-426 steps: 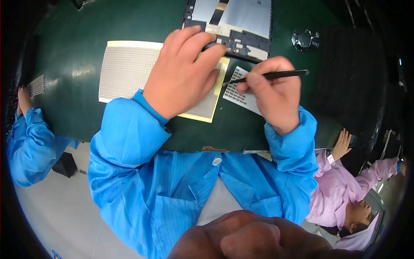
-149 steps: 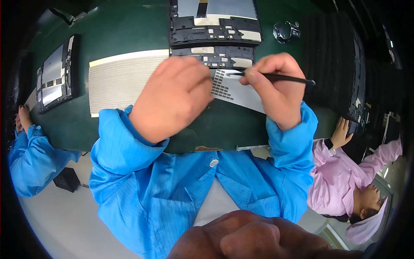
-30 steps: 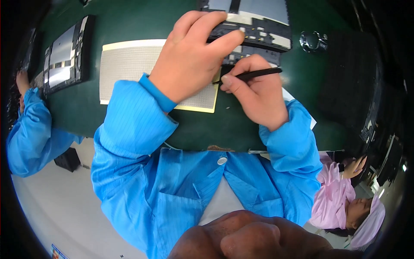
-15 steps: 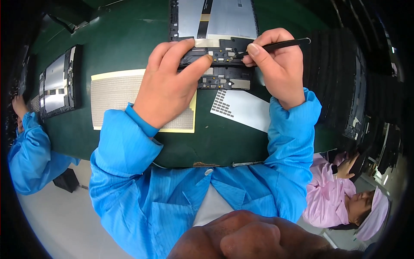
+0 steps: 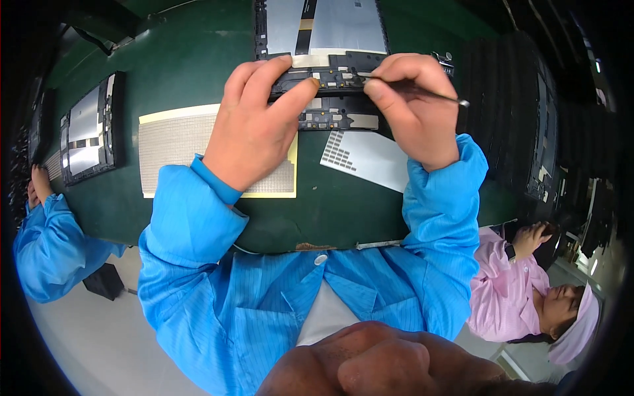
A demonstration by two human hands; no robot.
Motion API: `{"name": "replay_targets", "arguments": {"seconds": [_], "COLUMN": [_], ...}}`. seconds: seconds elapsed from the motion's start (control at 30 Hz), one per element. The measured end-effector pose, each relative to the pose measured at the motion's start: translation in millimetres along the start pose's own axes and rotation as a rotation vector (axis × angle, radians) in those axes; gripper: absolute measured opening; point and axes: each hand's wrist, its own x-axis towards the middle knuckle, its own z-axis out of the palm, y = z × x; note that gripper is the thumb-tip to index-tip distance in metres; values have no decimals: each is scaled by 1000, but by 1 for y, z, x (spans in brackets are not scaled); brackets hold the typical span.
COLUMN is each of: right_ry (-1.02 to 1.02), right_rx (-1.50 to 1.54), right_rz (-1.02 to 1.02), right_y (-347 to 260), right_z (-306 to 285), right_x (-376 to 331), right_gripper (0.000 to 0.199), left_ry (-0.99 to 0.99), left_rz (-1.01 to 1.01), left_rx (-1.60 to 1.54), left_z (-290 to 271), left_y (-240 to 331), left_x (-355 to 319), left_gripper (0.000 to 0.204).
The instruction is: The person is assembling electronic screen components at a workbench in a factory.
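Note:
A tablet frame with a silver panel, a black flat cable and a dark component strip lies at the far middle. The near end of a second tablet frame shows below it. My left hand grips the upper frame's near left edge, thumb and fingers on the component strip. Slim dark tweezers are pinched in my right hand, their points down at the middle of that strip. Whether the points hold a small part is too small to tell.
Partly under my left hand lies a yellow-edged grid sheet. A white sheet with small dark stickers is near my right wrist. Another tablet frame lies at left; dark frames stand stacked at right. Co-workers in blue and pink flank the table.
The tablet frames have shifted slightly left and away. My right hand has turned, so the tweezers' rear end now points lower. My left hand keeps its grip.

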Motion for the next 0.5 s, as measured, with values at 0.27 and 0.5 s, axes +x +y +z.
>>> {"name": "replay_targets", "arguments": {"seconds": [0.27, 0.5], "right_ry": [84, 31], "right_rx": [196, 120], "right_rz": [181, 195], "right_y": [-2, -1], "right_z": [-2, -2], "right_x": [1, 2], "right_gripper": [17, 15], "left_ry": [33, 28], "left_rz": [17, -2], "left_rx": [5, -14], "left_z": [-2, 1], "left_y": [0, 0], "left_x": [-1, -2], "left_gripper": [41, 40]}}
